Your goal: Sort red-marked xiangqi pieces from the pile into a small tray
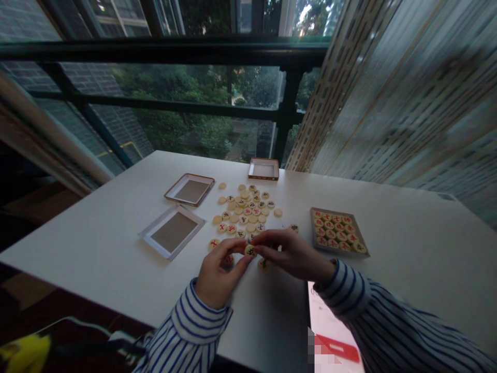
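Between the fingertips of both hands is a round Chinese chess piece (250,250) with a black character. My left hand (219,272) pinches it from the left, and my right hand (285,251) grips it from the right. Just beyond lie several loose pieces (250,211), some showing red or black characters, others blank side up. A red-marked piece (228,260) is partly hidden by my left fingers. Below my right fingers rests a black-marked piece (263,263). To the right, a box (366,252) holds rows of mostly red-marked pieces.
Box lids or trays stand at the left (155,247), farther back (212,181) and at the far edge (264,177) of the white table (97,233). A lit screen (330,321) lies under my right forearm. Beyond are a railing (163,52) and a curtain (419,93).
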`<state>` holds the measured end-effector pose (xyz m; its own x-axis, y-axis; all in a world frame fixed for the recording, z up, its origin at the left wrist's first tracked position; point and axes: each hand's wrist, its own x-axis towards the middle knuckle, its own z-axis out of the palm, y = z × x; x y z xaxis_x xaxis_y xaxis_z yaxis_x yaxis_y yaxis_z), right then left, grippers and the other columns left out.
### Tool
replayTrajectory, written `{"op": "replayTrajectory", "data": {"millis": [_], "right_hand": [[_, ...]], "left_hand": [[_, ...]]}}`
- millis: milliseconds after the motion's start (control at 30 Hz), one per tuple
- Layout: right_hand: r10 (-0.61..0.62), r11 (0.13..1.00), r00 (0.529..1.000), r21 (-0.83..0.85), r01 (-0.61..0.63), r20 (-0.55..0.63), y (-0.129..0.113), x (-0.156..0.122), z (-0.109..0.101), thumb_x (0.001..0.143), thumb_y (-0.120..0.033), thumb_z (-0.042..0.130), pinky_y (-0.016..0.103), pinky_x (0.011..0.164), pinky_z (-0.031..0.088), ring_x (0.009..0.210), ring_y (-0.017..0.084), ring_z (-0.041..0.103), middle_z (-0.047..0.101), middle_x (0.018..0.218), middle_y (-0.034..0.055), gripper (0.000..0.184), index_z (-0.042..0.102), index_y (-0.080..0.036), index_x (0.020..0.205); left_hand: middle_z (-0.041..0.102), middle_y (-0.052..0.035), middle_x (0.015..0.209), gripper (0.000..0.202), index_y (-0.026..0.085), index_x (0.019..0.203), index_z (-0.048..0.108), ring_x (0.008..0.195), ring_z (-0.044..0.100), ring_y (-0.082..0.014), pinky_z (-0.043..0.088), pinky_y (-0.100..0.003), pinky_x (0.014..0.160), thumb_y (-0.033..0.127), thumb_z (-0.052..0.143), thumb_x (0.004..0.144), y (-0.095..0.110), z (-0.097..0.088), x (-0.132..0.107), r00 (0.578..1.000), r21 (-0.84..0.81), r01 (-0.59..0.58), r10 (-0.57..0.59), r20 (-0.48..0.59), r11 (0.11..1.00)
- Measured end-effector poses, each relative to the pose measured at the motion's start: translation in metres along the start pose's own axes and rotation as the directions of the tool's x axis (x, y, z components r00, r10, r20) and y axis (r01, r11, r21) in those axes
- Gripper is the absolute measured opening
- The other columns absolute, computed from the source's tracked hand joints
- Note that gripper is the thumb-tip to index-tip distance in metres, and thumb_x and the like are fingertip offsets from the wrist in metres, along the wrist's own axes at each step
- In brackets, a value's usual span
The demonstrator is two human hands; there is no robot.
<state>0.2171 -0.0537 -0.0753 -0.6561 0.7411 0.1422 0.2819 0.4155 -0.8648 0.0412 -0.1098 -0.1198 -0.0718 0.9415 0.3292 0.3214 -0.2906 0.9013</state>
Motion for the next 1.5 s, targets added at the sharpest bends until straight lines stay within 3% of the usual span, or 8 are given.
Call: {"op": "replayTrajectory", "data": {"millis": [167, 333, 600, 900, 1067, 1233, 1500], "right_hand": [[-0.022, 1.0, 1.0, -0.008, 0.022, 0.0, 0.001, 0.0, 0.0, 0.084, -0.024, 0.052, 0.022, 0.058, 0.04, 0.063, 0.009, 0.049, 0.064, 0.076, 0.0022, 0.019, 0.066, -0.014, 0.093], [-0.026, 1.0, 1.0, -0.008, 0.026, 0.007, 0.001, -0.001, -0.001, 0.083, -0.026, 0.053, 0.022, 0.057, 0.04, 0.063, 0.009, 0.05, 0.065, 0.077, 0.0029, 0.021, 0.067, -0.014, 0.094], [-0.009, 1.0, 1.0, 0.015, 0.009, 0.003, -0.004, 0.0, -0.002, 0.082, -0.024, 0.054, 0.022, 0.055, 0.04, 0.061, 0.009, 0.05, 0.064, 0.074, 0.0024, 0.02, 0.067, -0.013, 0.093], [-0.045, 0.999, 0.999, -0.024, 0.044, -0.024, -0.009, 0.0, -0.009, 0.081, -0.022, 0.055, 0.021, 0.054, 0.039, 0.059, 0.008, 0.047, 0.061, 0.07, 0.0003, 0.016, 0.066, -0.013, 0.09], [-0.051, 0.998, 0.998, -0.033, 0.05, -0.036, -0.014, -0.001, -0.011, 0.081, -0.028, 0.057, 0.022, 0.053, 0.04, 0.059, 0.009, 0.049, 0.06, 0.068, 0.0, 0.018, 0.065, -0.014, 0.091], [-0.074, 0.995, 0.995, -0.075, 0.069, -0.067, -0.018, -0.006, -0.014, 0.077, -0.028, 0.063, 0.022, 0.055, 0.041, 0.061, 0.009, 0.051, 0.058, 0.068, -0.0009, 0.017, 0.062, -0.014, 0.087], [-0.067, 0.992, 0.992, -0.114, 0.055, -0.105, -0.025, -0.018, -0.024, 0.083, -0.033, 0.056, 0.021, 0.054, 0.04, 0.059, 0.008, 0.049, 0.06, 0.068, 0.0003, 0.02, 0.063, -0.014, 0.083]], "left_hand": [[0.069, -0.0043, 0.084, 0.026, 0.017, 0.092, 0.061, 0.078, 0.066, -0.0146, 0.053, -0.024, 0.073, 0.024, 0.07, 0.069, 0.002, 0.003, 0.003, 0.976, -0.289, 0.21, -0.219, -0.001, 0.934], [0.07, -0.0027, 0.079, 0.025, 0.016, 0.086, 0.062, 0.075, 0.066, -0.0126, 0.052, -0.022, 0.073, 0.023, 0.073, 0.064, 0.006, 0.005, 0.004, 0.955, -0.415, 0.267, -0.296, -0.004, 0.87], [0.07, -0.0023, 0.076, 0.024, 0.015, 0.079, 0.064, 0.073, 0.066, -0.013, 0.052, -0.022, 0.071, 0.026, 0.075, 0.061, 0.012, 0.008, 0.008, 0.931, -0.431, 0.309, -0.362, -0.046, 0.848], [0.071, -0.0039, 0.078, 0.026, 0.014, 0.082, 0.065, 0.074, 0.066, -0.0151, 0.052, -0.027, 0.074, 0.03, 0.074, 0.064, 0.016, 0.01, 0.008, 0.918, -0.465, 0.342, -0.395, -0.02, 0.817], [0.071, -0.0049, 0.079, 0.029, 0.013, 0.083, 0.065, 0.075, 0.067, -0.0162, 0.053, -0.029, 0.075, 0.03, 0.075, 0.063, 0.019, 0.013, 0.01, 0.914, -0.497, 0.343, -0.405, -0.019, 0.797], [0.072, -0.0042, 0.077, 0.028, 0.013, 0.083, 0.065, 0.072, 0.067, -0.0145, 0.053, -0.025, 0.072, 0.03, 0.075, 0.062, 0.028, 0.019, 0.011, 0.908, -0.511, 0.357, -0.418, -0.006, 0.782], [0.072, -0.0051, 0.075, 0.027, 0.012, 0.081, 0.066, 0.071, 0.067, -0.0161, 0.054, -0.027, 0.072, 0.031, 0.074, 0.063, 0.045, 0.03, 0.013, 0.917, -0.498, 0.366, -0.397, 0.048, 0.786]]}}
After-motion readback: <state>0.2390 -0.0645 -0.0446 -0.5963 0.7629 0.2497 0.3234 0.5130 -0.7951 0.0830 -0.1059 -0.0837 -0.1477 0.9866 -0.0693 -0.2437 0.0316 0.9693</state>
